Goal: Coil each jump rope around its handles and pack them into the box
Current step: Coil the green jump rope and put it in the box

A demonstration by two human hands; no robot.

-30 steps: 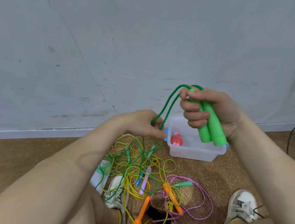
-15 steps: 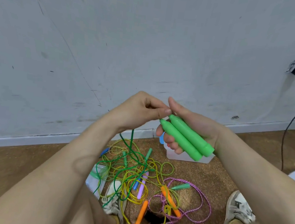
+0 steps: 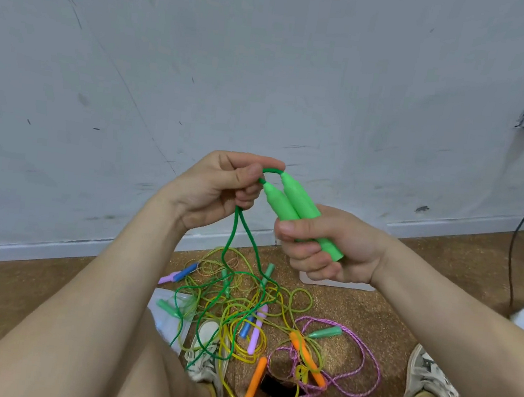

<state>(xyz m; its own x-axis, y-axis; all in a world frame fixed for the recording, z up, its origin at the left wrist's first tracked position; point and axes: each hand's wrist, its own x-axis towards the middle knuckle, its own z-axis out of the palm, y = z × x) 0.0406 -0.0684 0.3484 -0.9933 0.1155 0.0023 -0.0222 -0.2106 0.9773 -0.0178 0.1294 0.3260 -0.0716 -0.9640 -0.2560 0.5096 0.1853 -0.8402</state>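
The right hand (image 3: 330,248) is closed round both green handles (image 3: 299,207), long axis slanting up-left. The left hand (image 3: 219,190), just left, pinches the green cord (image 3: 241,228) at their tips; the slack trails down to the floor pile.

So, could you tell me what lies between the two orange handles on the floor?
In the head view, pink rope loops between the orange handles.

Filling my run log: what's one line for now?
right hand: grips green handles | left hand: pinches green rope | coil: unstarted
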